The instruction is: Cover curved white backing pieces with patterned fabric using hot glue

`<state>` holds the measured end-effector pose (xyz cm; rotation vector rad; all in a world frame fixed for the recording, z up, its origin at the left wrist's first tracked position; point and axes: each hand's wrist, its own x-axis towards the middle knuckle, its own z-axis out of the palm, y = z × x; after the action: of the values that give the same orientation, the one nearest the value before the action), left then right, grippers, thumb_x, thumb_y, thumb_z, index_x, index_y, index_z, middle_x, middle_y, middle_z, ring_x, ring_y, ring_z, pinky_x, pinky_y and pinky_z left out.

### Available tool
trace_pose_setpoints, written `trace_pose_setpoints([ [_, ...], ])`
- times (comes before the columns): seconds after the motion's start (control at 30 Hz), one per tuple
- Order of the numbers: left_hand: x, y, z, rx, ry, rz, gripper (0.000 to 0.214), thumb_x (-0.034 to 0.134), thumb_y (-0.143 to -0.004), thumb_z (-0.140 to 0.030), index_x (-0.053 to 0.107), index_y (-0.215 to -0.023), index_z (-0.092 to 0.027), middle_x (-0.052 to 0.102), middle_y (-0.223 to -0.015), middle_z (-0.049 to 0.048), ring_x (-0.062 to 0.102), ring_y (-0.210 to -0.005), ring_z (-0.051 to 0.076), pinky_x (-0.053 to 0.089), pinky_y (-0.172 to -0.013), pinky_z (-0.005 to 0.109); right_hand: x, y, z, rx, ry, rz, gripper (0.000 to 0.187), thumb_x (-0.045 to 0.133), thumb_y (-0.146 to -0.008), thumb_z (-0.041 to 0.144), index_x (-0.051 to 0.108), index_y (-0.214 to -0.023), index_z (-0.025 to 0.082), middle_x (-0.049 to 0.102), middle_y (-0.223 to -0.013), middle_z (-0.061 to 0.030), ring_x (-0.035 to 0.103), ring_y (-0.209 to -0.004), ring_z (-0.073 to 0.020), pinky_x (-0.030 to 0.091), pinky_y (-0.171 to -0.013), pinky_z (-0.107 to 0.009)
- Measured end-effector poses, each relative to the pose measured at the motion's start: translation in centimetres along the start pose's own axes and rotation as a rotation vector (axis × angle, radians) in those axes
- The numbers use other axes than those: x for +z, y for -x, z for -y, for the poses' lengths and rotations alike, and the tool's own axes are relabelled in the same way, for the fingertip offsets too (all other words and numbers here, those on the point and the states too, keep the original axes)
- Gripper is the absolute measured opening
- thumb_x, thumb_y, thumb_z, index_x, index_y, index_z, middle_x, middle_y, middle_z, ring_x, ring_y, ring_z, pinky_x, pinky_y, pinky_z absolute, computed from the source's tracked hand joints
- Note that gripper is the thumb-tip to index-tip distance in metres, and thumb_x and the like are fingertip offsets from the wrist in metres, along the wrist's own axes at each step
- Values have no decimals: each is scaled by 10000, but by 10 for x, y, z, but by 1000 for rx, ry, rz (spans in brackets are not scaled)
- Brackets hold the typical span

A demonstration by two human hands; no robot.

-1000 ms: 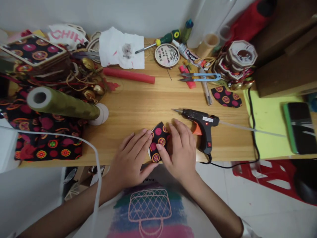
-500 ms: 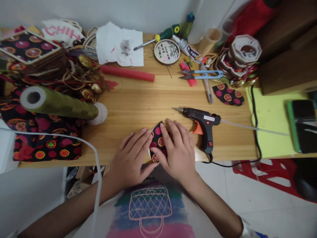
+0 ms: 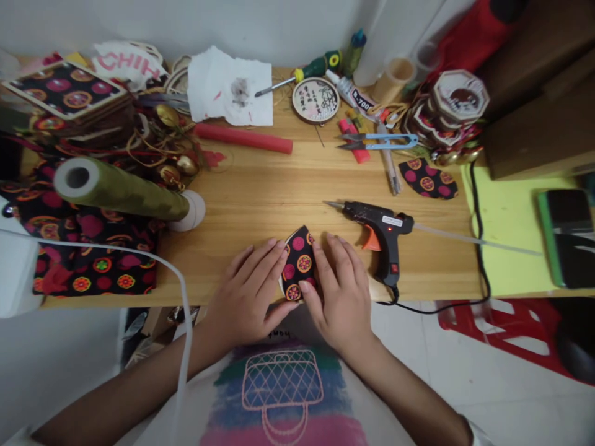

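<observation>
A small curved piece of black patterned fabric (image 3: 300,263) with a pale edge on its left lies at the table's front edge. My left hand (image 3: 251,291) rests flat along its left side, fingertips on the pale edge. My right hand (image 3: 339,285) lies on its right side, with fingers stretched out and the thumb touching the fabric. Both hands are open, palms down. Just right of my right hand, a black hot glue gun (image 3: 383,232) with an orange trigger lies on its side, its small red light lit.
A roll of green material (image 3: 125,189) leans over folded patterned cloth (image 3: 93,272) at left. Along the back lie a red stick (image 3: 244,137), a screwdriver (image 3: 297,74) and blue thread snips (image 3: 381,141). A similar fabric piece (image 3: 427,178) and a phone (image 3: 569,235) are at right.
My right hand has slid a little to the right, uncovering more of the patterned fabric. My left hand stays in nearly the same place. The view has shifted slightly.
</observation>
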<state>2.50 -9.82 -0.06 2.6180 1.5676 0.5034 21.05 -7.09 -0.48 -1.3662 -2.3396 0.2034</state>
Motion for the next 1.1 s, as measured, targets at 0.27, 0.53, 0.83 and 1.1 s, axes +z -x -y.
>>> trace_pose_setpoints([
  [0.27, -1, 1, -2, -21, 19, -1, 606, 563, -905, -405, 479, -1340, 9, 601, -1327, 243, 521, -1293, 347, 358, -1095, 462, 4, -22, 8, 150, -177, -9, 383, 453, -955, 295, 585, -1258, 103, 575, -1353, -175, 498, -1284, -296, 435, -1082, -509],
  [0.53, 3, -4, -15, -68, 49, -41, 589, 582, -835, -311, 491, -1342, -24, 564, -1355, 262, 516, -1278, 384, 431, -1032, 518, 2, -20, 7, 184, -257, -15, 305, 489, -904, 226, 613, -1172, 150, 572, -1326, -158, 499, -1262, -291, 438, -1057, -525],
  [0.83, 6, 3, -19, -24, 24, -78, 424, 567, -852, -230, 591, -1239, -56, 634, -1291, 219, 579, -1212, 329, 457, -1032, 475, 4, -14, 1, 176, -314, -75, 410, 548, -877, 230, 548, -1278, 145, 592, -1286, -162, 528, -1240, -279, 457, -1054, -524],
  [1.1, -10, 17, -5, 35, 331, -147, 384, 520, -895, -86, 605, -1264, -150, 726, -1170, 110, 668, -1118, 214, 544, -971, 346, -22, -4, -1, 291, -650, -117, 301, 514, -955, 306, 603, -1234, 236, 689, -1190, -91, 643, -1138, -223, 534, -978, -443],
])
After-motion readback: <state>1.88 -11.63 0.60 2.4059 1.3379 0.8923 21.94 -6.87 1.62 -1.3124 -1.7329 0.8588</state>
